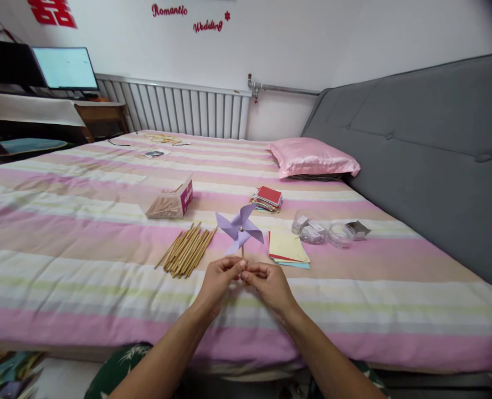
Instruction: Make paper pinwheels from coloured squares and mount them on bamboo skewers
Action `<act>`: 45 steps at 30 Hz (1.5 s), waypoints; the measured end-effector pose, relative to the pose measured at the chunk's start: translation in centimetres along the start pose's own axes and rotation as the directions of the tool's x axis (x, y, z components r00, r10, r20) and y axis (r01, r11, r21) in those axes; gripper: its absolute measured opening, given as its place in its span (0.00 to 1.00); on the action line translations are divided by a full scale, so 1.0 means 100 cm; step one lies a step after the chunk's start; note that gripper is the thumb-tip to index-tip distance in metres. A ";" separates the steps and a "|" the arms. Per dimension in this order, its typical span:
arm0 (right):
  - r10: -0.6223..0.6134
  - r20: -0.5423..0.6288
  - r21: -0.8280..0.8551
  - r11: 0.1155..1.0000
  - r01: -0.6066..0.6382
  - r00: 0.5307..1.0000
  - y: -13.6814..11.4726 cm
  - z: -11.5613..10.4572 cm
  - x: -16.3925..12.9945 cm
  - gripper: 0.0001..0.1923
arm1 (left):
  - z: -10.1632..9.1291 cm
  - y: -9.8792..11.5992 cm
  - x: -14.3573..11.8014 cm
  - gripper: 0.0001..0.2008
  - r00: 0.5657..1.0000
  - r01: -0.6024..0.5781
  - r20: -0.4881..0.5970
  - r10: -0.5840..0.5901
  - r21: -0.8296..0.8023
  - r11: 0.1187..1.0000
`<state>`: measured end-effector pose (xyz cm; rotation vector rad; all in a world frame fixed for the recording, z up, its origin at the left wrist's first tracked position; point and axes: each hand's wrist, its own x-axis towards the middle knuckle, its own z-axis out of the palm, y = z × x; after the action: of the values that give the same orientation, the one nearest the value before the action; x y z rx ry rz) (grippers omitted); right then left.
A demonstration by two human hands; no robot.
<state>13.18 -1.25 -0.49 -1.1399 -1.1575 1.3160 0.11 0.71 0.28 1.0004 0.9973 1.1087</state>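
Observation:
A lilac paper pinwheel (240, 228) stands upright on a thin wooden stick above the striped bed (83, 266). My left hand (221, 277) and my right hand (267, 281) meet at the stick's lower end, both pinching it with fingertips touching. Just left of my hands lies a bundle of wooden sticks (186, 250). A small stack of coloured paper squares (288, 248), yellow on top, lies just right of the pinwheel.
A clear box of sticks (169, 203) sits farther back, beside another paper stack (266, 198). Small clear plastic containers (327, 231) lie to the right. A pink pillow (313, 158) rests by the grey headboard (429, 144). A desk with monitor (66, 68) stands far left.

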 end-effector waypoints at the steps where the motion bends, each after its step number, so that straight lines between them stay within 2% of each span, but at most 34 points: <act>1: -0.006 -0.002 0.000 1.000 0.006 1.000 0.001 0.000 0.000 0.11 | 0.000 0.000 0.000 0.13 1.000 0.006 -0.003 -0.006 0.006 1.000; 6: -0.011 -0.083 -0.001 1.000 0.011 0.996 0.006 -0.001 0.001 0.11 | -0.006 0.010 0.003 0.19 0.999 -0.004 -0.051 0.007 0.060 0.998; 10: -0.003 -0.121 0.005 1.000 0.004 0.993 0.008 0.000 0.003 0.12 | -0.015 0.019 0.006 0.18 0.993 0.030 -0.118 -0.030 0.005 1.000; 14: 0.013 -0.115 0.017 1.000 -0.011 0.993 0.010 0.003 0.003 0.12 | -0.021 0.022 0.007 0.17 0.992 0.097 -0.070 -0.102 -0.070 0.993; 20: 0.019 -0.096 0.009 1.000 -0.019 0.995 0.013 0.004 0.002 0.11 | -0.024 0.025 0.007 0.13 0.993 0.108 -0.027 -0.112 -0.124 0.986; 32: 0.022 -0.055 -0.027 0.999 -0.024 0.998 0.009 0.006 -0.001 0.09 | -0.031 0.032 0.011 0.11 0.983 0.033 -0.174 -0.060 -0.158 0.987; 45: 0.046 -0.052 0.012 0.999 -0.045 0.998 0.007 0.009 -0.002 0.14 | -0.032 0.033 0.012 0.14 0.976 0.009 -0.214 -0.049 -0.184 0.983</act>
<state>12.26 -1.48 -1.07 -1.1923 -1.0914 1.3182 -3.49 2.82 2.57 0.7256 1.0596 1.2807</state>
